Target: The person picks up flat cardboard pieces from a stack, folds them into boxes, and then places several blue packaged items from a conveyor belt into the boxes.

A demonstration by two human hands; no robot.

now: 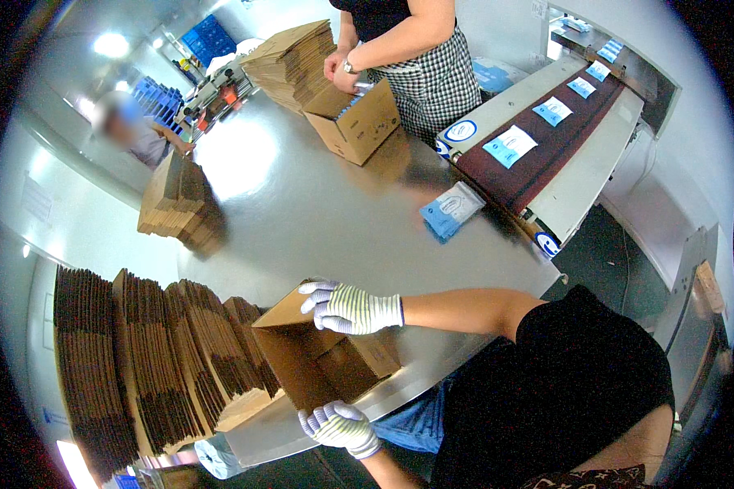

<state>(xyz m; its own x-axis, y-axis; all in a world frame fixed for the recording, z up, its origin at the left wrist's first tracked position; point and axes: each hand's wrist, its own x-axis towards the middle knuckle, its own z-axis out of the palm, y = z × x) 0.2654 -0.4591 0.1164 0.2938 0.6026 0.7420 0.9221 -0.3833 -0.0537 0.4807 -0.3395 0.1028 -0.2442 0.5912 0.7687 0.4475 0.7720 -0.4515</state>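
Observation:
An open cardboard box [318, 367] sits tilted at the near edge of the metal table, its inside showing bare brown walls. My right hand [347, 308], in a striped white-and-yellow glove, is closed over the upper edge of the box, fingers bent around its flap. Lower down, my gloved left hand [342, 428] grips the opposite edge. Parts of the fingers on both hands are hidden. Beside the box stand tall stacks of flattened cartons [155, 367].
Across the metal table [302, 220], a co-worker's hands [342, 73] are over a cardboard box [355, 122]. Blue-and-white packets [510, 147] lie on a dark conveyor belt [530, 183], with more packets [453, 210] at its end. Folded cartons [179, 196] stand near another person.

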